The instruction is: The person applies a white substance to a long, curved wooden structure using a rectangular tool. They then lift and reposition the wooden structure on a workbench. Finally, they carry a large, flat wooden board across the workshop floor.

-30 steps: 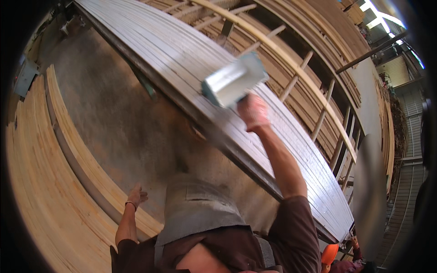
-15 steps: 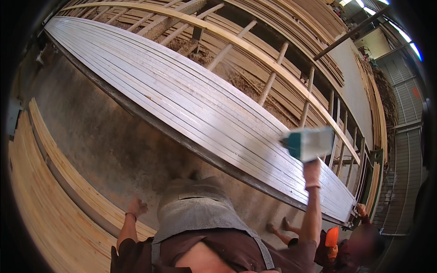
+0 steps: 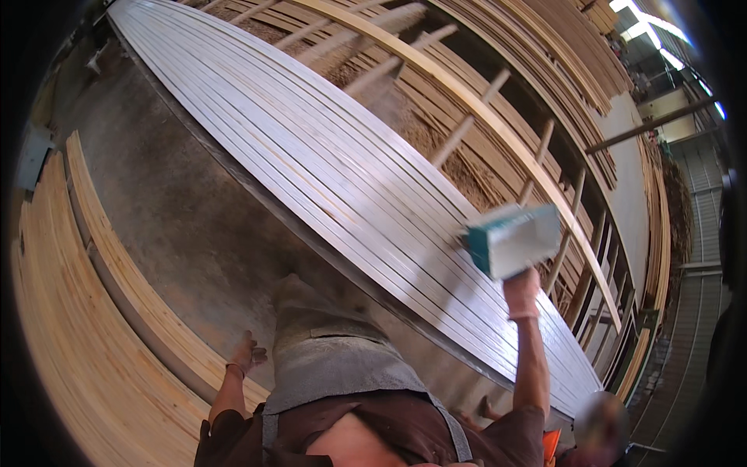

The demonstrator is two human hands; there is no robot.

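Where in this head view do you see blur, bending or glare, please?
Head view: the block in the right hand is motion-smeared; the painted boards and the bare plank stack bow toward the rim; the corners are black vignette; daylight glares at top right; the left hand looks fairly sharp.

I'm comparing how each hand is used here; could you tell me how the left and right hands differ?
The right hand is raised on an outstretched arm and grips a pale block with a teal end over the white slats. The left hand hangs low beside the grey apron, empty, fingers loosely spread. Both belong to the same person and are bare.
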